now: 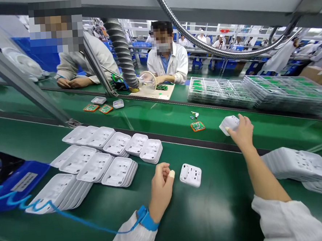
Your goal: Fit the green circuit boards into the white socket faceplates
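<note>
My right hand (pixel 245 131) reaches over the far green belt. Its thumb and fingers pinch a white plastic housing (pixel 228 123), tilted, with small cut-outs showing near the fingers. My left hand (pixel 162 184), wearing a blue wrist strap, rests above the near green surface. Its fingers are loosely curled with the thumb apart, and nothing shows in them. Just right of it lies a single white housing (pixel 191 175) with dark slots in its face. Farther along the belt, left of my right hand, lies a green circuit board with an orange edge (pixel 197 126).
Stacks of white shells (pixel 119 171) stand to the left, more stacked shells (pixel 297 163) at the right. Clear trays of green boards (pixel 219 91) are piled at the back. A metal post (pixel 24 74) and a coiled blue cord (pixel 85 221) cross the left. Co-workers sit opposite.
</note>
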`<state>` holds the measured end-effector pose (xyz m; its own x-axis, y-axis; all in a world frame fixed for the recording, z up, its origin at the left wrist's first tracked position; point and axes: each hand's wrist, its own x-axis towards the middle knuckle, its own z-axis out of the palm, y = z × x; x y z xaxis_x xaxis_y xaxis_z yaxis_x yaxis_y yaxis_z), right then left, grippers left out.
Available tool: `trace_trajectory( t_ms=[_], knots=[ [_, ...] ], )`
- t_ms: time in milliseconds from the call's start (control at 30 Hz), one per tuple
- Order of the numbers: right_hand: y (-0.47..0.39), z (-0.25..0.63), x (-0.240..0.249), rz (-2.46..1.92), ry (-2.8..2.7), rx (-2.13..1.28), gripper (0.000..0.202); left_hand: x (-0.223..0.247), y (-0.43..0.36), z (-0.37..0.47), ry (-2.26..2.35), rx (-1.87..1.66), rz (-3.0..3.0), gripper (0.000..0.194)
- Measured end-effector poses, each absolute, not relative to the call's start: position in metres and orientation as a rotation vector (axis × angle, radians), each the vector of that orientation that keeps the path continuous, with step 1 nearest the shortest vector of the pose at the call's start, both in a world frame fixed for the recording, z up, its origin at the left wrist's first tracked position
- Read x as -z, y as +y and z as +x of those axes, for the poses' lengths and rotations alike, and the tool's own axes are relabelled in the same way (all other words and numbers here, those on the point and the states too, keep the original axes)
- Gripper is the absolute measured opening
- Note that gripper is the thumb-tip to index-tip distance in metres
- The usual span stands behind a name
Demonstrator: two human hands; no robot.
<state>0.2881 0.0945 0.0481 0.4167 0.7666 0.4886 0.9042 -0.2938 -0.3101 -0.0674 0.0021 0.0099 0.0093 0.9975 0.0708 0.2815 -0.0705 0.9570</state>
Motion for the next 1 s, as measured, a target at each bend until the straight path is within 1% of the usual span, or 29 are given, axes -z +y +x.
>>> trace_trajectory(
  t_ms=[100, 167, 300, 400, 500, 533, 600, 667, 733, 833, 900, 1000],
  knots=[
    [0.103, 0.312, -0.025, -2.229, -1.417, 0.285, 0.083, -0.024, 0.005, -0.057, 1.362, -1.07, 1.666, 0.024],
    [0.107, 0.311, -0.014, -2.21, -1.44, 0.255, 0.083, -0.035, 0.019, -0.041, 1.336, -1.046, 1.868, 0.029],
    [0.111, 0.297, -0.005, -2.139, -1.417, 0.201, 0.077, -0.045, 0.084, 0.015, 1.206, -0.924, 2.291, 0.04],
    [0.115, 0.292, -0.004, -2.1, -1.374, 0.151, 0.077, -0.033, 0.149, 0.056, 1.379, -0.741, 2.404, 0.056],
    [0.122, 0.291, -0.001, -2.054, -1.362, 0.062, 0.08, -0.015, 0.202, 0.076, 1.519, -0.528, 2.441, 0.071],
    [0.125, 0.292, 0.0, -2.045, -1.364, 0.031, 0.08, -0.009, 0.214, 0.078, 1.523, -0.464, 2.447, 0.071],
    [0.13, 0.291, 0.002, -2.033, -1.372, -0.008, 0.08, -0.003, 0.23, 0.077, 1.515, -0.396, 2.465, 0.063],
    [0.135, 0.289, 0.002, -2.017, -1.379, -0.012, 0.077, -0.001, 0.236, 0.075, 1.518, -0.388, 2.491, 0.054],
    [0.137, 0.285, 0.002, -1.985, -1.382, 0.0, 0.074, -0.004, 0.233, 0.073, 1.545, -0.41, 2.518, 0.05],
    [0.136, 0.28, -0.002, -1.94, -1.334, -0.012, 0.072, -0.013, 0.214, 0.074, 1.556, -0.486, 2.539, 0.054],
    [0.133, 0.28, -0.007, -1.92, -1.257, -0.028, 0.072, -0.021, 0.19, 0.076, 1.482, -0.539, 2.544, 0.058],
    [0.126, 0.286, -0.019, -1.879, -1.145, -0.052, 0.075, -0.034, 0.141, 0.079, 1.162, -0.46, 2.618, 0.06]
  ],
)
